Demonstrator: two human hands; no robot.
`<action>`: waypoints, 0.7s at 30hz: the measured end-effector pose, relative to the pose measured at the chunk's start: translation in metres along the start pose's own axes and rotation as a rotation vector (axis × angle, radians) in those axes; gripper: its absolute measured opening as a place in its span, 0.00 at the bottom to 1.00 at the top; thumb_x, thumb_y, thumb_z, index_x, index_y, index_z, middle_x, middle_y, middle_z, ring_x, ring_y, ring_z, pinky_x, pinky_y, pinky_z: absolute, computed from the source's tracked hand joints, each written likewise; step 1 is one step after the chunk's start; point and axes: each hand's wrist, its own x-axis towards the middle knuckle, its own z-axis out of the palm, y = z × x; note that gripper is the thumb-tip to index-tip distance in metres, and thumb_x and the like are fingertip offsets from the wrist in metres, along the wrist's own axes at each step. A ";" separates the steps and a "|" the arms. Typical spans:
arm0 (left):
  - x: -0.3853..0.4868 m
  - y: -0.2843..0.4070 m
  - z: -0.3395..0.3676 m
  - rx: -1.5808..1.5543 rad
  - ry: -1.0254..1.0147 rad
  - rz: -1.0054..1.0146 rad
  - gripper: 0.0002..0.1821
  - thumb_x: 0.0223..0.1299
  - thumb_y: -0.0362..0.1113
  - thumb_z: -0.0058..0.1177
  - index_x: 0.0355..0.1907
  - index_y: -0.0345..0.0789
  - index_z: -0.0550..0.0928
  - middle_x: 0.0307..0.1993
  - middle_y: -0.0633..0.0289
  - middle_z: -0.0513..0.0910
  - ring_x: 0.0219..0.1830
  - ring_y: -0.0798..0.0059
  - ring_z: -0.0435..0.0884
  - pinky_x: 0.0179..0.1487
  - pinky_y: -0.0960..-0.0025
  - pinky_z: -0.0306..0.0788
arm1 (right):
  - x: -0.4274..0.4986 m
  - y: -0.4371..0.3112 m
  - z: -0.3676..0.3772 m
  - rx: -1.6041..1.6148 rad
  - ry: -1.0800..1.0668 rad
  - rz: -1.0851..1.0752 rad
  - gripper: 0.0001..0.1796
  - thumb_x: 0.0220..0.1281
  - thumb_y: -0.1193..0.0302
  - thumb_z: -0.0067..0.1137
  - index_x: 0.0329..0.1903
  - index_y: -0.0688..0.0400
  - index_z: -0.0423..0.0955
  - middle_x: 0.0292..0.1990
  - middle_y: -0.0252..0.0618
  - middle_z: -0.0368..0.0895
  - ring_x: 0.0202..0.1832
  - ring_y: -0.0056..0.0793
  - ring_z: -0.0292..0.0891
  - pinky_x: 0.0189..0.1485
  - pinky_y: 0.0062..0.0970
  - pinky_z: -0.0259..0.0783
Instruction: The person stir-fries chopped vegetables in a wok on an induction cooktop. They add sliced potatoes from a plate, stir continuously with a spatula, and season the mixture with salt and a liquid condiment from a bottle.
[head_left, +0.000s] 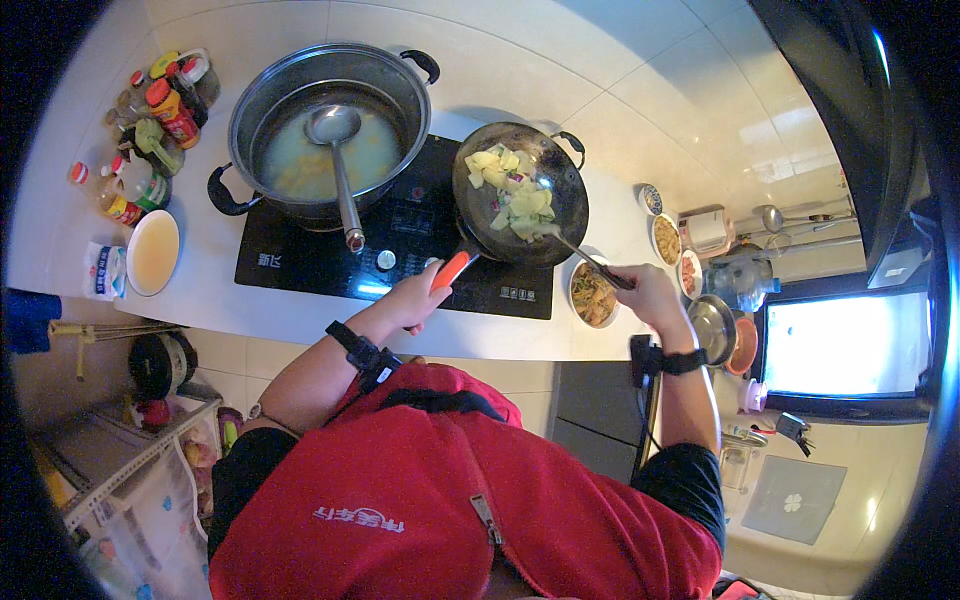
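A dark wok (487, 232) sits over the right side of the black induction cooktop (315, 259). Sliced pale vegetables (517, 202) with a few purple-red bits lie in it. My left hand (411, 300) is closed around an orange handle (450, 271) at the wok's lower left. In my right hand (649, 296) is a metal cooking utensil, held by its dark handle (616, 277). Its shaft (577, 250) slants over the wok's rim, and its far end is among the vegetables, its shape partly hidden.
Left of the wok stands a large pot (247, 150) of cloudy liquid, a metal ladle (345, 191) resting across it. A bowl of cooked food (592, 296) sits beside my right hand. Sauce bottles (172, 112) and a bowl of pale liquid (154, 251) are left; several food bowls (666, 240) stand right.
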 end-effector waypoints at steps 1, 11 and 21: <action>0.001 0.000 0.000 -0.008 -0.002 0.014 0.36 0.69 0.45 0.46 0.74 0.46 0.46 0.19 0.62 0.74 0.11 0.74 0.74 0.11 0.70 0.69 | -0.004 0.007 -0.005 -0.038 -0.048 0.062 0.20 0.48 0.67 0.61 0.49 0.46 0.82 0.33 0.49 0.83 0.37 0.46 0.81 0.42 0.39 0.75; -0.002 0.000 0.000 0.020 0.006 0.029 0.37 0.69 0.46 0.46 0.74 0.44 0.47 0.19 0.61 0.74 0.12 0.74 0.75 0.13 0.70 0.70 | 0.075 0.023 0.097 0.406 0.296 -0.001 0.20 0.53 0.72 0.59 0.51 0.59 0.79 0.31 0.50 0.83 0.28 0.38 0.79 0.33 0.33 0.73; -0.004 0.001 -0.001 -0.024 -0.013 0.013 0.37 0.69 0.43 0.47 0.74 0.45 0.45 0.17 0.64 0.72 0.11 0.77 0.72 0.12 0.72 0.67 | 0.079 0.039 0.097 1.399 -0.154 0.564 0.20 0.70 0.57 0.42 0.37 0.62 0.75 0.15 0.28 0.67 0.10 0.15 0.58 0.10 0.18 0.51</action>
